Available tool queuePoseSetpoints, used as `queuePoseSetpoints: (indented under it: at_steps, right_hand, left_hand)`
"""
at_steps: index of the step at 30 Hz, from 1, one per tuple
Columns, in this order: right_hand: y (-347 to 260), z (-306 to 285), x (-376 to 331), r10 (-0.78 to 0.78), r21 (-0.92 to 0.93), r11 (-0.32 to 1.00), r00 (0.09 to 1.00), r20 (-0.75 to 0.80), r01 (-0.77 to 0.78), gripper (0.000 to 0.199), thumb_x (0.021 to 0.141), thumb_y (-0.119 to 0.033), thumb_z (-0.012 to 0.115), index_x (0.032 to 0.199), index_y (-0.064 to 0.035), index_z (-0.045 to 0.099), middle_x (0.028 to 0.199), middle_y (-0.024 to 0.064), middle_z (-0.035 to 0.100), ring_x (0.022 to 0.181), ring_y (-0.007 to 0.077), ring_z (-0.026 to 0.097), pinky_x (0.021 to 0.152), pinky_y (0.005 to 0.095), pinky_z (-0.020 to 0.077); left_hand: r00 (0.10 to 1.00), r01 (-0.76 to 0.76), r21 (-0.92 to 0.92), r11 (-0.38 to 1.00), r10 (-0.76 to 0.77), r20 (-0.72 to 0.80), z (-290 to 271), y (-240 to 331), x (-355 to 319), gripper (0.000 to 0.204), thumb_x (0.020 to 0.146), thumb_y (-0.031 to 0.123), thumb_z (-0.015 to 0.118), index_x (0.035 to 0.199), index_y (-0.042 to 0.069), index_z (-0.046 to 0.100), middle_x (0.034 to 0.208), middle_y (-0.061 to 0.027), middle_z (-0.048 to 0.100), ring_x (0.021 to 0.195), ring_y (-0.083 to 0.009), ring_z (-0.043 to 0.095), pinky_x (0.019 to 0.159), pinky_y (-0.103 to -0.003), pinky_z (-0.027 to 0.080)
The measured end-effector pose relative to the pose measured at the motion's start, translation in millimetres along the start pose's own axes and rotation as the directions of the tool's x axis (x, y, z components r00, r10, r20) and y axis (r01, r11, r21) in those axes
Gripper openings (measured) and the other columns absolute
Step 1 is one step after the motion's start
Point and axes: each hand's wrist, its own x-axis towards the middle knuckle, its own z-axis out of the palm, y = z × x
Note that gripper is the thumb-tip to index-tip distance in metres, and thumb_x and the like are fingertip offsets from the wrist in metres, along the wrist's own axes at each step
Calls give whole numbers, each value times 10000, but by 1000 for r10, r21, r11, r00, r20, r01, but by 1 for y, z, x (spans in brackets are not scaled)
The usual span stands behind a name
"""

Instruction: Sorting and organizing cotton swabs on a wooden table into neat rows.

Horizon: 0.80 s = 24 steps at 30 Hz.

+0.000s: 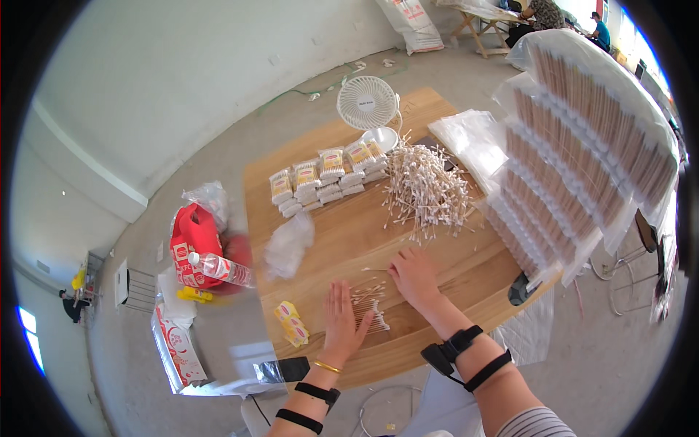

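My left hand [339, 319] lies on the wooden table with its fingers stretched out, along the left side of a small row of cotton swabs [375, 320]. Its thumb reaches over the near part of that row. To the right and slightly farther away, my right hand [416, 278] has its fingers bent together at the end of a single cotton swab [374, 269], which points left. A big loose heap of cotton swabs [428, 186] lies beyond my right hand. Yellow and white labels [291, 323] rest left of my left hand.
Filled swab packets [329, 167] stand stacked behind a clear plastic bag [290, 244]. A white fan [368, 103] stands at the table's far edge. Tall bagged bundles of swabs [575, 153] fill the right side. A red bag [195, 237] and a bottle [220, 269] are at the left.
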Motion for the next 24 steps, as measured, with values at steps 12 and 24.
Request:
queuePoseSetpoints:
  at_steps: [12,24]
  right_hand:
    - [-49,41,-15,147,645,760,987,-57,-76,204,1003,-118,483,1127,-10,604,1087,153,577,1059,320,562,977,361,427]
    - [-8,34,-3,417,775,617,892,-173,-138,222,1045,-138,416,1123,-13,582,1055,128,550,1032,258,529,940,335,413]
  left_hand:
    - [995,-75,72,995,70,70,11,12,12,849,914,317,615,1515,-92,176,1570,-314,204,1478,-467,161,1215,-523,145]
    - [990,-69,275,959,31,141,12,19,14,865,969,502,493,1528,-78,180,1592,-278,204,1499,-410,158,1203,-570,102]
